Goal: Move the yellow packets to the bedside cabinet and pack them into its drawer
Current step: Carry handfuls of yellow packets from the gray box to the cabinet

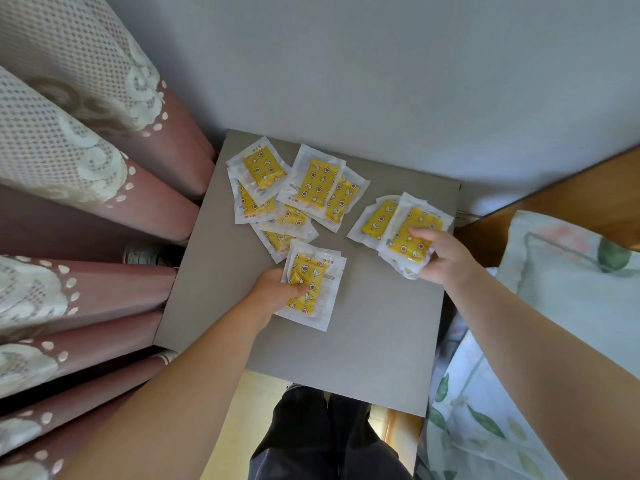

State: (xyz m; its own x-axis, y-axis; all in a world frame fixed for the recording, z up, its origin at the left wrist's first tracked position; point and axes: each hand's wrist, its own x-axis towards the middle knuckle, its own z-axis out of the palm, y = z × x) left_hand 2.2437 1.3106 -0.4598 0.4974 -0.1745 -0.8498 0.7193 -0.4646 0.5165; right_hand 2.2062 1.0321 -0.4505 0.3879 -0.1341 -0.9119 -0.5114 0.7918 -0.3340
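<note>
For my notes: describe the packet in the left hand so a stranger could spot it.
Start at the grey cabinet top between the pink curtain and the bed. Near its middle, the left hand grips a yellow packet, thumb across its face. It is the packet nearest the person, in front of the loose pile.

Diffuse, moderately bright light; shadows are faint and soft-edged, deepest in the folds of the curtains (86,168) at the left. The wall (381,64) at upper centre carries a cool bluish cast. Wrappers of the yellow packets (313,183) show slight sheen. Wide-angle distortion bows the frame edges and stretches the forearms (173,393) at the bottom corners. Detail is mildly soft throughout.
</note>
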